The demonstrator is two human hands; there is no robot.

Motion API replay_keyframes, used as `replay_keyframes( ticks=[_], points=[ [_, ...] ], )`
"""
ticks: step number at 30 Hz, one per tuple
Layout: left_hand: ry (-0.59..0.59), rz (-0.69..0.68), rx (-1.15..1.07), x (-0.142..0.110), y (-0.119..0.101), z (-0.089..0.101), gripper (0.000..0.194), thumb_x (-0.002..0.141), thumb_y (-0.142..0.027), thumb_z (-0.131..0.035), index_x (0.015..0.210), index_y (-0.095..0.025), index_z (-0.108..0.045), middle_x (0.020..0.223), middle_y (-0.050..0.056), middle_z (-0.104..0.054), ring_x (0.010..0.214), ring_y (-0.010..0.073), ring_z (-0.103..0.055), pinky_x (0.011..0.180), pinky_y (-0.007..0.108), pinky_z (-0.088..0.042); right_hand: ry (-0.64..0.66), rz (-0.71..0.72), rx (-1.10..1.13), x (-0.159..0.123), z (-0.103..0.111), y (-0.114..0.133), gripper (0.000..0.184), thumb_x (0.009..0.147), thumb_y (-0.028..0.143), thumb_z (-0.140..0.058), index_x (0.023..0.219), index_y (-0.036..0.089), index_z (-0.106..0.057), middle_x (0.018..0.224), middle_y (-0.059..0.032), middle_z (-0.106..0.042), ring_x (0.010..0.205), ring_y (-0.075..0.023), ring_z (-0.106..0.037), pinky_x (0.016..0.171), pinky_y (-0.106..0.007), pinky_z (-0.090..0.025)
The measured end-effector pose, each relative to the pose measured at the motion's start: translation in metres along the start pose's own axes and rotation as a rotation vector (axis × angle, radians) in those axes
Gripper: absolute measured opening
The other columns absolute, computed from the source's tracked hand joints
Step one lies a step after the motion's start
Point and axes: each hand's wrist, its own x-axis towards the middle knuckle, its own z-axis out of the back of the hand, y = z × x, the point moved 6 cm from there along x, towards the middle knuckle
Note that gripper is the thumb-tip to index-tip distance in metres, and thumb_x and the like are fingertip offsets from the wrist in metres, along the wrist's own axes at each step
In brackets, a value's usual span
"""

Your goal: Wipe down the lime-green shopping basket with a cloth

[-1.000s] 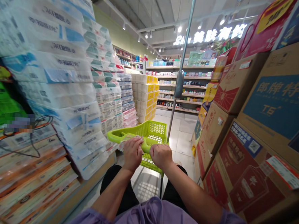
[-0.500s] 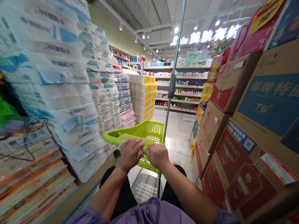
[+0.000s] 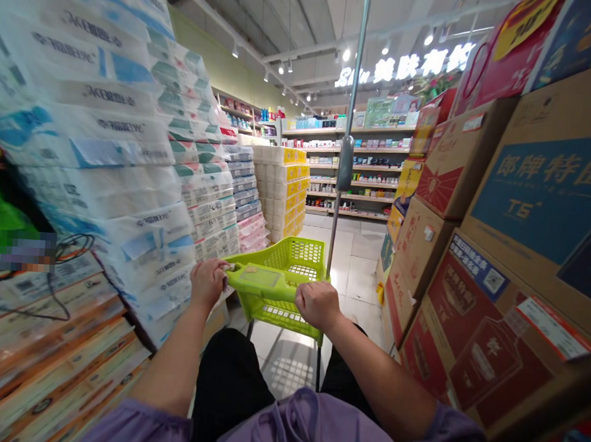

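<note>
A lime-green shopping cart (image 3: 262,282) with a perforated plastic basket stands right in front of me. My left hand (image 3: 208,284) is closed round the left end of its handle; a small whitish bit shows by the fingers, too small to name. Towards the handle's right end, my right hand (image 3: 317,304) grips the bar with its fingers wrapped over. A tall metal pole (image 3: 335,230) with a grey bulge rises at the cart's right side. No goods show in the visible part of the basket.
Stacked tissue packs (image 3: 115,130) line the left, with yellow-and-white packs (image 3: 282,190) beyond. Cardboard cartons (image 3: 544,163) rise close on the right. A pale tiled floor (image 3: 361,252) runs between them towards stocked shelves (image 3: 359,165). Black cables (image 3: 51,293) lie at the far left.
My left hand has slid left along the handle, from beside my right hand to the left end. My right hand keeps its grip. The view has shifted only slightly.
</note>
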Motion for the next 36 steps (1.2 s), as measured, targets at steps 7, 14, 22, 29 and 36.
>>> replay_keyframes(
  ticks=[7, 14, 22, 29, 36],
  points=[
    [0.049, 0.121, 0.015, 0.018, 0.015, 0.001, 0.026, 0.072, -0.02, -0.035, 0.07, -0.021, -0.062, 0.078, 0.006, -0.07, 0.089, 0.0246, -0.061, 0.098, 0.043, -0.035, -0.033, 0.002, -0.015, -0.001, 0.001, -0.002, 0.021, 0.079, 0.019, -0.05, 0.06, 0.019, -0.056, 0.055, 0.0004, -0.058, 0.052, -0.0118, -0.046, 0.06, -0.029, -0.021],
    [-0.058, -0.071, -0.095, -0.012, -0.031, -0.001, 0.031, 0.077, -0.025, -0.034, 0.073, -0.02, -0.065, 0.082, 0.007, -0.07, 0.083, 0.024, -0.06, 0.086, 0.04, -0.041, -0.075, -0.026, -0.067, -0.002, 0.002, 0.002, 0.021, 0.078, 0.018, -0.049, 0.058, 0.019, -0.053, 0.052, 0.0006, -0.055, 0.051, -0.0124, -0.044, 0.06, -0.03, -0.02],
    [-0.281, -0.094, -0.209, -0.044, -0.063, -0.003, 0.032, 0.081, -0.023, -0.034, 0.096, -0.018, -0.062, 0.106, 0.009, -0.067, 0.105, 0.0232, -0.057, 0.098, 0.04, -0.038, -0.074, -0.039, -0.063, -0.003, 0.003, 0.003, 0.02, 0.078, 0.019, -0.05, 0.058, 0.019, -0.054, 0.052, 0.0005, -0.056, 0.052, -0.0124, -0.046, 0.06, -0.031, -0.02],
    [-0.108, -0.251, -0.261, -0.063, -0.117, -0.009, 0.033, 0.083, -0.021, -0.034, 0.105, -0.02, -0.058, 0.111, 0.008, -0.065, 0.112, 0.0226, -0.054, 0.102, 0.042, -0.036, 0.005, -0.059, -0.045, 0.0, -0.004, 0.01, 0.021, 0.081, 0.019, -0.05, 0.062, 0.019, -0.055, 0.056, -0.0015, -0.059, 0.055, -0.0132, -0.049, 0.061, -0.029, -0.024],
    [0.02, -0.341, -0.279, -0.086, -0.163, -0.017, 0.04, 0.094, -0.032, -0.03, 0.126, -0.02, -0.049, 0.122, 0.01, -0.061, 0.118, 0.0241, -0.052, 0.105, 0.045, -0.032, 0.011, -0.104, 0.127, 0.001, -0.005, 0.011, 0.023, 0.092, 0.021, -0.039, 0.099, 0.015, -0.06, 0.082, -0.0062, -0.067, 0.071, -0.0165, -0.059, 0.067, -0.027, -0.037]
  ],
)
